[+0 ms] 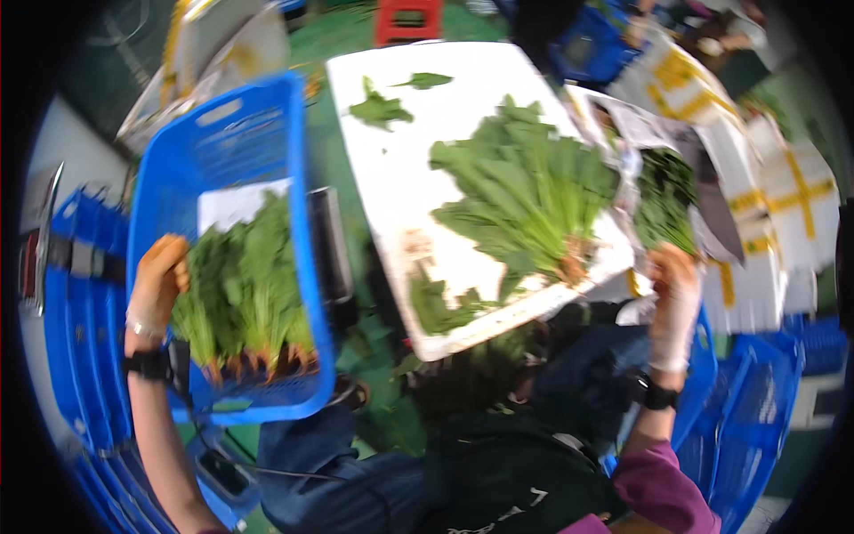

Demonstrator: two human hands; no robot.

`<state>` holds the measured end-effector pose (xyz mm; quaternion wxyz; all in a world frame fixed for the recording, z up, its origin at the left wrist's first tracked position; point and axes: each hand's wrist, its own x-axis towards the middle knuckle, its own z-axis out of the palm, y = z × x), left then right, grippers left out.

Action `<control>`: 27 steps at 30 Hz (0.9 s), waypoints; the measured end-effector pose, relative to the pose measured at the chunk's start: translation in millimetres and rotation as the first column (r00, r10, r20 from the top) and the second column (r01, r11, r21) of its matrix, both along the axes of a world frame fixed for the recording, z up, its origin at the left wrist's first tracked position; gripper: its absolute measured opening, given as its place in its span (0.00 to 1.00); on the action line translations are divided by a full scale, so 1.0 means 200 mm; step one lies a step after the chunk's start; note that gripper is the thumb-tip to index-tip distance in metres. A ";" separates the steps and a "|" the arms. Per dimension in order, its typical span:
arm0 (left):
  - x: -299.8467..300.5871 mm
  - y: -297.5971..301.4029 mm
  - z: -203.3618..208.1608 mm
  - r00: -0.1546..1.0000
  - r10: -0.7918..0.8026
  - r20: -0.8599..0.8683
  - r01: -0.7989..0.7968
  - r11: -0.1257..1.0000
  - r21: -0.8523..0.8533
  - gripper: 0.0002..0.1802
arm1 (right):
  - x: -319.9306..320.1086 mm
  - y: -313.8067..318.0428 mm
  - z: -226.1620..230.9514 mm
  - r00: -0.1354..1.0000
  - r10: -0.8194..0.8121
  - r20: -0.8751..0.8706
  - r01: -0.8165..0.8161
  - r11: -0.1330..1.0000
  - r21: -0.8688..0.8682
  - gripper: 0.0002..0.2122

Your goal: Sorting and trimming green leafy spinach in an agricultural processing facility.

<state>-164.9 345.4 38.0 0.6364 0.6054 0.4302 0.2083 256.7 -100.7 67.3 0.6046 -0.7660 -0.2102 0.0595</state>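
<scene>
At the left rim of a blue plastic crate (313, 267), my left hand (162, 267) is closed with its fingers curled inward. Whatever may be inside the curl is hidden. Upright bunches of leafy greens (258, 294) with reddish roots stand in the crate beside it. My right hand (673, 271) is closed at the stem end of a dark green bunch of leafy greens (665, 191), which lies in a lined box at the right. Between my hands, a large bunch of spinach-like greens (525, 187) lies on a white foam board (382, 196), roots toward me.
Loose leaves (382, 109) lie on the board, and more lie at its near edge. A red stool (407, 20) stands beyond it. White foam boxes with yellow tape (756, 214) are piled at the right. Blue crates (747, 418) stand at both sides. Another person works at the far right.
</scene>
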 end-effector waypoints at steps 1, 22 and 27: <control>0.02 -0.04 0.02 0.997 0.011 0.080 -0.010 1.000 -0.011 0.09 | -0.01 0.05 -0.05 0.988 -0.115 -0.105 0.110 0.993 -0.050 0.07; 0.89 -1.64 0.00 0.877 0.011 0.481 0.348 0.676 -0.650 0.14 | 0.03 0.12 -0.10 0.651 0.111 0.751 0.297 0.873 -0.387 0.08; 1.06 -1.76 -0.27 0.836 0.020 0.549 0.392 0.678 -0.622 0.22 | -0.23 0.04 -0.14 0.795 0.162 0.585 0.077 0.929 -0.362 0.10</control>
